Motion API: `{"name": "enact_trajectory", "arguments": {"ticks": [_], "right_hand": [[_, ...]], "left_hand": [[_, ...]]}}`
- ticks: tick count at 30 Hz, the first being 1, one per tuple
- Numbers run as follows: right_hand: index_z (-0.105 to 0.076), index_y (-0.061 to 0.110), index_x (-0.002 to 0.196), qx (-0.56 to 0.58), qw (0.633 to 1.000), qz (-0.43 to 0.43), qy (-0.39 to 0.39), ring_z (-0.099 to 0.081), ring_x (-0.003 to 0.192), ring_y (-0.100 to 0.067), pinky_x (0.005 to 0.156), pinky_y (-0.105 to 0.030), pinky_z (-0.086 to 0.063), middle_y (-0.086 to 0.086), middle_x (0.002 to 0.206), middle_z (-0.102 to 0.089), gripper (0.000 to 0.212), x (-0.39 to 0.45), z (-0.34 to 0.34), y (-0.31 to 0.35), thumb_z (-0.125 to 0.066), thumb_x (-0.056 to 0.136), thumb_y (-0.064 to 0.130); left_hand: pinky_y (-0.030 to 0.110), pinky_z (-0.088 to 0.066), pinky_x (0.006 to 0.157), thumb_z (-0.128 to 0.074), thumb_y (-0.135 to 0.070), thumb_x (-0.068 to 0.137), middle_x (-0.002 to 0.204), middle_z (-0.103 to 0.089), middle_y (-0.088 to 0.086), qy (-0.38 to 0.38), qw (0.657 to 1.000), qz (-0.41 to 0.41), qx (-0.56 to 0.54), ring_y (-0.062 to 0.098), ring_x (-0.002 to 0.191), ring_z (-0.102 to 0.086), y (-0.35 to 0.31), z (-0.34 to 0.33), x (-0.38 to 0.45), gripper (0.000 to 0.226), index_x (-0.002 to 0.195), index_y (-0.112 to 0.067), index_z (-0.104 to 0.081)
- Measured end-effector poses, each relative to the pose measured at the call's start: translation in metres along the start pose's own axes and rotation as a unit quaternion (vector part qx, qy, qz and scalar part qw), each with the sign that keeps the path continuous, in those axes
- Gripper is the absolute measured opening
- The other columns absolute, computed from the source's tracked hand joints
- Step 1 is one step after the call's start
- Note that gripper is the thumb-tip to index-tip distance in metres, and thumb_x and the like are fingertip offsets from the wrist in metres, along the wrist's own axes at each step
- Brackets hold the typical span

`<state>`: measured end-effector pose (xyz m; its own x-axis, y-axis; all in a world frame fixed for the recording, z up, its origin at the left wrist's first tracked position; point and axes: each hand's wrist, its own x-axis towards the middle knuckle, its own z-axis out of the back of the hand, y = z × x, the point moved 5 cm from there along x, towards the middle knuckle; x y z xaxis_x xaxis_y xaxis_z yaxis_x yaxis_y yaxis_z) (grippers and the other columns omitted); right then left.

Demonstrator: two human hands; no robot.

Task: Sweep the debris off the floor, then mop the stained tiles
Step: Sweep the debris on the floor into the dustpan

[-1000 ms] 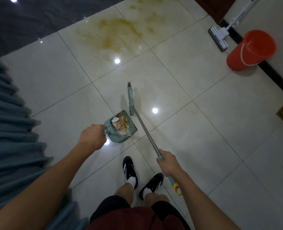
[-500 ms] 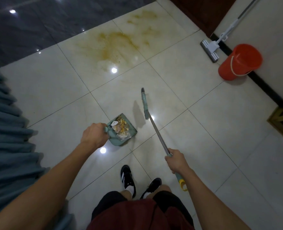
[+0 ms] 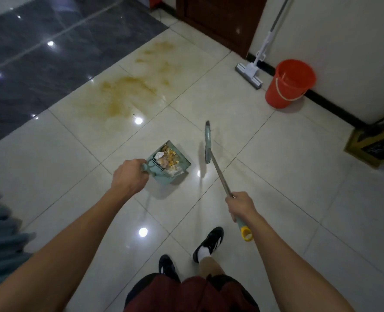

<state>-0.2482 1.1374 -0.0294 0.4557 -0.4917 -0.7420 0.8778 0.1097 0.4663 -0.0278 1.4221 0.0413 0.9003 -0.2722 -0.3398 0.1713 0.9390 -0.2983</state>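
We see pale floor tiles (image 3: 276, 165) carrying a wide yellow-brown stain (image 3: 128, 93) ahead. By the wall stands an orange bucket (image 3: 288, 86) with the mop (image 3: 252, 73) just beside it. Our right hand (image 3: 240, 204) is clenched round the broom (image 3: 209, 145) handle. Our left hand (image 3: 129, 176) grips the dustpan (image 3: 182, 164) handle; the debris (image 3: 168, 157) lies inside the pan.

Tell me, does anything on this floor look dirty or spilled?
Yes. A yellow-brown stain spreads over the pale tiles ahead of the dustpan, toward the dark door. It looks smeared and patchy. No loose debris shows elsewhere.
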Motion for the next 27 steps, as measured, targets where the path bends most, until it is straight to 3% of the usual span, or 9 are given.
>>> {"name": "enact_trajectory", "arguments": {"ticks": [3, 16, 21, 23, 27], "right_hand": [[-0.068, -0.003, 0.093, 0.016, 1.000, -0.004, -0.004, -0.050, 0.028, -0.017, 0.034, -0.018, -0.039, -0.013, 0.056, -0.059, 0.023, 0.018, 0.050, 0.006, -0.050, 0.090, 0.012], [-0.067, -0.006, 0.101, 0.062, 0.994, -0.030, -0.080, -0.062, 0.049, -0.031, 0.043, -0.028, -0.048, -0.021, 0.074, -0.066, 0.025, 0.115, 0.231, 0.039, -0.052, 0.085, 0.006], [-0.068, -0.007, 0.103, 0.048, 0.992, -0.069, -0.092, -0.072, 0.089, -0.039, 0.058, -0.035, -0.052, -0.027, 0.100, -0.071, 0.027, 0.164, 0.283, 0.058, -0.058, 0.081, 0.004], [-0.067, -0.009, 0.103, 0.062, 0.989, -0.085, -0.104, -0.071, 0.093, -0.042, 0.067, -0.044, -0.061, -0.029, 0.101, -0.071, 0.026, 0.181, 0.302, 0.067, -0.061, 0.079, 0.000], [-0.064, -0.015, 0.103, 0.099, 0.981, -0.114, -0.121, -0.071, 0.095, -0.046, 0.080, -0.056, -0.059, -0.035, 0.101, -0.070, 0.028, 0.211, 0.336, 0.087, -0.064, 0.077, -0.004]], "left_hand": [[0.038, -0.057, 0.068, -0.059, -0.021, 0.085, 0.078, -0.066, -0.001, -0.006, 1.000, -0.015, 0.007, 0.025, 0.072, -0.063, -0.053, 0.006, 0.029, 0.015, 0.092, -0.027, -0.070], [0.035, -0.059, 0.065, -0.058, -0.025, 0.081, 0.073, -0.066, -0.007, 0.002, 0.994, -0.106, 0.014, 0.019, 0.066, -0.063, -0.268, -0.005, 0.146, 0.016, 0.089, -0.032, -0.070], [0.038, -0.059, 0.067, -0.059, -0.023, 0.082, 0.078, -0.068, -0.002, 0.018, 0.987, -0.157, 0.018, 0.024, 0.070, -0.064, -0.347, -0.007, 0.209, 0.015, 0.088, -0.028, -0.070], [0.038, -0.059, 0.068, -0.059, -0.023, 0.081, 0.078, -0.069, 0.000, 0.024, 0.983, -0.182, 0.021, 0.026, 0.071, -0.064, -0.376, -0.003, 0.236, 0.015, 0.089, -0.026, -0.071], [0.039, -0.059, 0.068, -0.060, -0.022, 0.084, 0.077, -0.068, -0.001, 0.034, 0.976, -0.215, 0.016, 0.024, 0.070, -0.064, -0.428, 0.013, 0.281, 0.013, 0.090, -0.026, -0.071]]}}
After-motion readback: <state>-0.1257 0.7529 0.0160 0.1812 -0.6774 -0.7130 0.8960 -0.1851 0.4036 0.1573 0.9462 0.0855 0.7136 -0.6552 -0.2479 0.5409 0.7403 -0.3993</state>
